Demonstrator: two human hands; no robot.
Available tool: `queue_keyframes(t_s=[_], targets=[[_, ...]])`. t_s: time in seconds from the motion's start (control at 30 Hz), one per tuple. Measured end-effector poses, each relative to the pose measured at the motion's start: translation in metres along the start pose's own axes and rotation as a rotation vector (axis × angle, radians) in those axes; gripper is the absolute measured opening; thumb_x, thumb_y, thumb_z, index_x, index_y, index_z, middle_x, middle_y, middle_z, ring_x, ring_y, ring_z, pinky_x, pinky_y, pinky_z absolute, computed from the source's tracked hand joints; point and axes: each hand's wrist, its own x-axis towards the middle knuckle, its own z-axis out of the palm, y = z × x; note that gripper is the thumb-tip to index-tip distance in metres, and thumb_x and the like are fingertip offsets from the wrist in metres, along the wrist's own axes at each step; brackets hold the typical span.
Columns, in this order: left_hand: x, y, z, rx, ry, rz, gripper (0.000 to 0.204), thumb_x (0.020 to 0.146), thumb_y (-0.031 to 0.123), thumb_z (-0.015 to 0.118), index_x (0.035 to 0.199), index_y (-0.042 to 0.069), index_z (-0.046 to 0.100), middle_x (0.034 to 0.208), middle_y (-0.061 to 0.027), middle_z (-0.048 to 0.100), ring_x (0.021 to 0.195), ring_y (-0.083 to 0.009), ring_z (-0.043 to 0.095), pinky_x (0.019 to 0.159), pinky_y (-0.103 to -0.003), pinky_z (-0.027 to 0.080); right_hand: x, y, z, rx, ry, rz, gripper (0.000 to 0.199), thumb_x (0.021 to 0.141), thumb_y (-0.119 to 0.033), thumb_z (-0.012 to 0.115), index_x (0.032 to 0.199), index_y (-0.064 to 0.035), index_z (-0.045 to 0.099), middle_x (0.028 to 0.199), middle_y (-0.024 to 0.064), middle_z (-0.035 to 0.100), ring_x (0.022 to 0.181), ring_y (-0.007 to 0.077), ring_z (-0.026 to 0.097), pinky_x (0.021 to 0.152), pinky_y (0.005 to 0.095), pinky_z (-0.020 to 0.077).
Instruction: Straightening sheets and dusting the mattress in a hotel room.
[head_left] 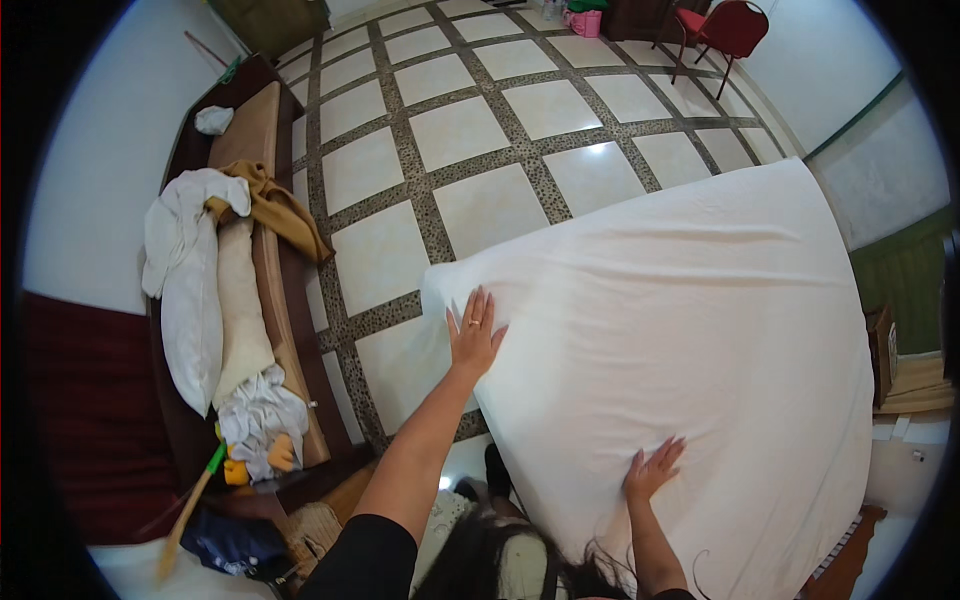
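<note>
A white sheet (640, 320) covers a mattress in front of me, with shallow wrinkles across its top. My left hand (475, 335) lies flat on the sheet near the mattress's left corner, fingers stretched out and a ring on one of them. Lower and to the right, my right hand (653, 470) rests on the sheet with its fingers spread. Neither hand holds anything. Around the right fingers the cloth shows small creases.
Along the left wall stands a wooden bench (290, 350) bearing white pillows (190, 330), a brown cloth (280, 208) and a crumpled grey-white cloth (262, 415). A broom (190, 505) leans near its end. A red chair (735, 30) stands far right on the tiled floor (465, 210).
</note>
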Motion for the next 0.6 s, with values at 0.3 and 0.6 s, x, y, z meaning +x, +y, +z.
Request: queue_keyframes(t_s=[0.3, 0.6], targets=[[0.114, -0.043, 0.025, -0.052, -0.098, 0.061, 0.08, 0.078, 0.057, 0.051, 0.138, 0.012, 0.024, 0.143, -0.0089, 0.024, 0.13, -0.0262, 0.026, 0.103, -0.054, 0.015, 0.236, -0.261, 0.044, 0.038, 0.127, 0.103, 0.074, 0.085, -0.051, 0.043, 0.142, -0.0129, 0.016, 0.148, 0.0095, 0.01, 0.137, 0.0259, 0.005, 0.102, 0.06, 0.0057], [0.147, -0.064, 0.011, -0.219, -0.373, 0.252, 0.09, 0.078, 0.052, 0.055, 0.139, 0.001, 0.014, 0.146, -0.0166, 0.013, 0.134, -0.0327, 0.014, 0.104, -0.053, 0.014, 0.328, -0.328, 0.055, -0.041, 0.209, 0.275, 0.071, 0.086, -0.046, 0.04, 0.142, -0.0122, 0.013, 0.149, 0.0085, 0.008, 0.137, 0.0243, 0.006, 0.104, 0.0567, 0.0039]])
